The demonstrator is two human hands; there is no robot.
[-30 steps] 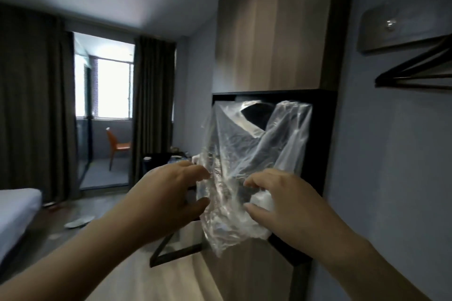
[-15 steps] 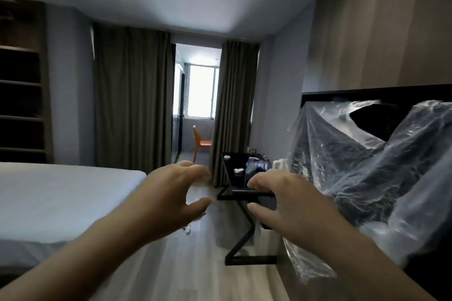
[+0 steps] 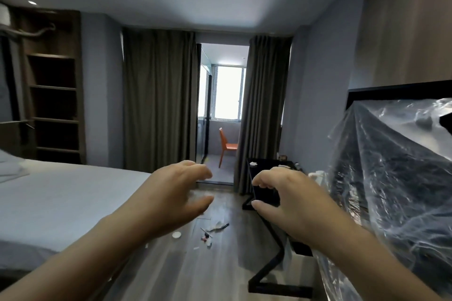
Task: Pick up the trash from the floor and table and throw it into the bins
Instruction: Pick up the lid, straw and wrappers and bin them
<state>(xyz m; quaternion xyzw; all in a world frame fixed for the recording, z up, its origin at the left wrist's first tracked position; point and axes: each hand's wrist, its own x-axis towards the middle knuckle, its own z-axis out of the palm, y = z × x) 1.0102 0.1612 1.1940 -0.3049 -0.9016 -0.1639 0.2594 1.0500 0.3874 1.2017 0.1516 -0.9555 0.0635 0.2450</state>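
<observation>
My left hand (image 3: pixel 179 194) and my right hand (image 3: pixel 291 203) are raised in front of me, fingers loosely curved, holding nothing. Small trash (image 3: pixel 211 232) lies scattered on the wooden floor beyond them, with a white round lid (image 3: pixel 176 235) beside it. On the black table (image 3: pixel 263 171) by the right wall sit crumpled white scraps (image 3: pixel 253 163). A clear plastic bag (image 3: pixel 391 178) hangs over a dark shape at the right, close to my right forearm.
A bed with white sheets (image 3: pixel 61 203) fills the left side. Dark curtains (image 3: pixel 159 100) frame a doorway to a balcony with an orange chair (image 3: pixel 226 146). Open wooden shelves (image 3: pixel 52 105) stand at the far left. The floor strip runs between bed and table.
Both hands have let go of the clear plastic bag. My view has swung left, so the bag now sits at the right edge and the floor trash has come into sight.
</observation>
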